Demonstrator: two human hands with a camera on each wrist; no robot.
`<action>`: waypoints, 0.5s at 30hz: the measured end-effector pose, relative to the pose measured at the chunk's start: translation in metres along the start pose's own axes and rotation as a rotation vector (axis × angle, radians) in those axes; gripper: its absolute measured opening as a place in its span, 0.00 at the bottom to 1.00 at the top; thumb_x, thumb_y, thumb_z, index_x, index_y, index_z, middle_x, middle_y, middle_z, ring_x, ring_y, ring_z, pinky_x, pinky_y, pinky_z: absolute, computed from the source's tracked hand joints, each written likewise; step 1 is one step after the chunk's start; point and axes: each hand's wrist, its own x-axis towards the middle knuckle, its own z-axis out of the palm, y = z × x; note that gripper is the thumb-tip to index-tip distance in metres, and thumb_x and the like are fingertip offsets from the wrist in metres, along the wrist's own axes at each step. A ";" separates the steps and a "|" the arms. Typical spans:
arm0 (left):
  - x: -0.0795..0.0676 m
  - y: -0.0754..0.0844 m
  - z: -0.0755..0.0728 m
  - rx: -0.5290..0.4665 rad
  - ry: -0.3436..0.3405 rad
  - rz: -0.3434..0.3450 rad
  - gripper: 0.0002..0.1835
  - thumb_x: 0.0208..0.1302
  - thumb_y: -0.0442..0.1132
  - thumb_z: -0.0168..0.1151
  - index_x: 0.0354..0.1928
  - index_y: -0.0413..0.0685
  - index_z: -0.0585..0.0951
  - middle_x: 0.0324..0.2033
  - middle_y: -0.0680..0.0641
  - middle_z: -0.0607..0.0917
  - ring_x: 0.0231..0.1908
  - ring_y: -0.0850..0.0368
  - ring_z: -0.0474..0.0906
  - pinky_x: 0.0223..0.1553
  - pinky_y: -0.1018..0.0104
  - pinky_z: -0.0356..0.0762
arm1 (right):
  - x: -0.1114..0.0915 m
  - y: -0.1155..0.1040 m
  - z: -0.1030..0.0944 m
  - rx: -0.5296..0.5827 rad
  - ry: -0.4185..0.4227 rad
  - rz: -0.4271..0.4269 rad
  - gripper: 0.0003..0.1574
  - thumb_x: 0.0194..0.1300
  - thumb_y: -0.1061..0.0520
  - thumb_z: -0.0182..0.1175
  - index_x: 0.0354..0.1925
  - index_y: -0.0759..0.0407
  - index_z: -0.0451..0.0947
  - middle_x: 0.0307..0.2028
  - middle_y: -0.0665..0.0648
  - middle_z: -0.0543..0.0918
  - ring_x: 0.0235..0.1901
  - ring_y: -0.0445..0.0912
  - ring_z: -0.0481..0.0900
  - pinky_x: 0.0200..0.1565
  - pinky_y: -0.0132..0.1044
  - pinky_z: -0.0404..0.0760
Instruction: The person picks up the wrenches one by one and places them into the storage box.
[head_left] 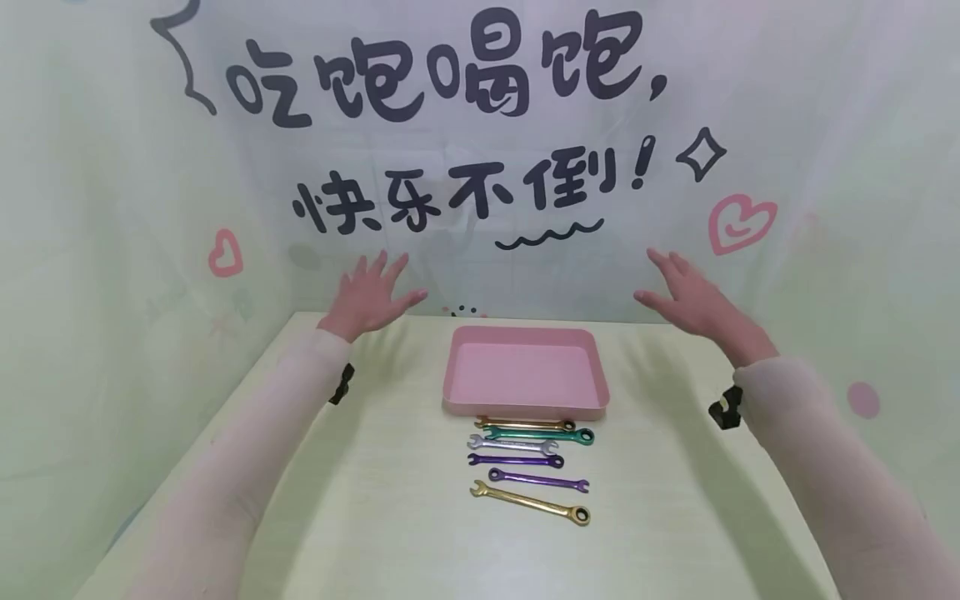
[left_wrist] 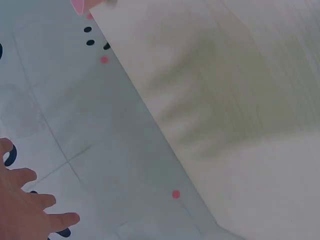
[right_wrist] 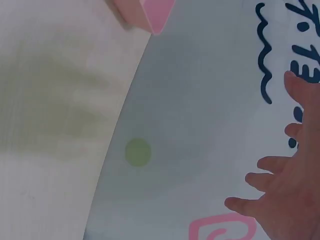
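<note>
My left hand [head_left: 367, 298] is raised in the air left of the pink tray [head_left: 525, 412], fingers spread and holding nothing. On the other side, my right hand [head_left: 686, 300] hovers with its fingers extended, also holding nothing. In front of the tray lies a column of several wrenches: a copper-gold wrench [head_left: 517, 424] nearest it, then a green wrench [head_left: 532, 434], a silver wrench [head_left: 513, 444], a purple wrench [head_left: 513, 460], a second purple wrench [head_left: 540, 480] and a gold wrench [head_left: 528, 501]. Neither hand touches the tray or any wrench.
The pale table [head_left: 390, 517] meets a printed curtain [head_left: 480, 275] along its back edge. More curtain [head_left: 97, 292] hangs at the left side. Dark wrist-worn devices show on the left sleeve [head_left: 277, 417] and the right sleeve [head_left: 817, 433].
</note>
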 end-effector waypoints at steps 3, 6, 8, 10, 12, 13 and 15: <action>-0.007 0.006 0.013 -0.107 0.012 0.022 0.48 0.72 0.72 0.46 0.84 0.54 0.50 0.81 0.32 0.50 0.79 0.25 0.45 0.74 0.23 0.50 | -0.011 -0.009 0.013 0.043 0.045 -0.061 0.53 0.77 0.38 0.54 0.84 0.54 0.41 0.80 0.73 0.49 0.79 0.70 0.48 0.73 0.75 0.54; -0.016 0.015 0.029 -0.234 0.003 0.057 0.49 0.72 0.69 0.50 0.84 0.52 0.49 0.81 0.33 0.52 0.80 0.30 0.49 0.76 0.28 0.52 | -0.027 -0.019 0.026 0.075 0.112 -0.128 0.47 0.76 0.47 0.58 0.82 0.58 0.49 0.75 0.72 0.61 0.73 0.68 0.62 0.69 0.72 0.66; -0.022 0.022 0.039 -0.337 -0.024 0.063 0.49 0.72 0.67 0.54 0.84 0.52 0.49 0.81 0.35 0.53 0.80 0.33 0.50 0.77 0.31 0.53 | -0.038 -0.026 0.035 0.101 0.150 -0.166 0.43 0.75 0.52 0.60 0.79 0.60 0.55 0.70 0.71 0.69 0.67 0.66 0.71 0.64 0.68 0.75; -0.028 0.028 0.050 -0.421 -0.053 0.060 0.49 0.72 0.65 0.56 0.83 0.51 0.50 0.81 0.36 0.55 0.79 0.34 0.55 0.76 0.33 0.58 | -0.048 -0.036 0.045 0.132 0.169 -0.202 0.39 0.74 0.55 0.62 0.75 0.62 0.61 0.63 0.69 0.76 0.59 0.62 0.79 0.57 0.63 0.83; -0.033 0.033 0.061 -0.506 -0.081 0.035 0.47 0.73 0.62 0.58 0.83 0.50 0.52 0.80 0.36 0.58 0.75 0.33 0.62 0.73 0.34 0.66 | -0.058 -0.046 0.055 0.163 0.169 -0.239 0.33 0.73 0.56 0.63 0.71 0.62 0.66 0.56 0.66 0.81 0.52 0.58 0.84 0.52 0.55 0.87; -0.036 0.035 0.066 -0.545 -0.099 0.018 0.46 0.73 0.60 0.59 0.82 0.50 0.53 0.79 0.35 0.60 0.74 0.32 0.65 0.70 0.35 0.70 | -0.062 -0.051 0.060 0.178 0.160 -0.259 0.30 0.73 0.57 0.64 0.68 0.62 0.69 0.52 0.64 0.83 0.49 0.55 0.85 0.49 0.51 0.88; -0.040 0.038 0.076 -0.614 -0.133 -0.018 0.43 0.74 0.57 0.60 0.82 0.50 0.55 0.77 0.33 0.63 0.70 0.32 0.71 0.65 0.39 0.78 | -0.071 -0.062 0.069 0.202 0.133 -0.305 0.25 0.72 0.57 0.65 0.63 0.61 0.72 0.46 0.60 0.86 0.43 0.50 0.86 0.44 0.43 0.89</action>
